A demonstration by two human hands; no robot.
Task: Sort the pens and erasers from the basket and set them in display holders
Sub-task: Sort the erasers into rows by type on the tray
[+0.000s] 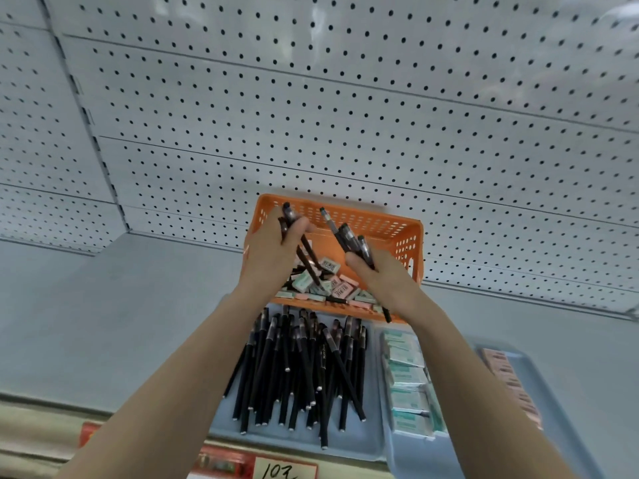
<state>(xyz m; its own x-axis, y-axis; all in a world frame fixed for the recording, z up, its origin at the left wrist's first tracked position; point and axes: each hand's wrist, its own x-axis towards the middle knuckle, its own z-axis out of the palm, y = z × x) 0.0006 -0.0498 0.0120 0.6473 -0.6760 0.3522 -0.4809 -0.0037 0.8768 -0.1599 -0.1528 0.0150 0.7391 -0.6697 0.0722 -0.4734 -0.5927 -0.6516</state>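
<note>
Over the basket, your left hand grips a few pens and your right hand grips several more; erasers lie inside the basket, with a pen pile just beside its near edge.

One wide-angle camera on the person's head faces forward and slightly down at the shelf, close to it. The orange basket sits mid-frame, and the pegboard wall behind fills the upper half.
</note>
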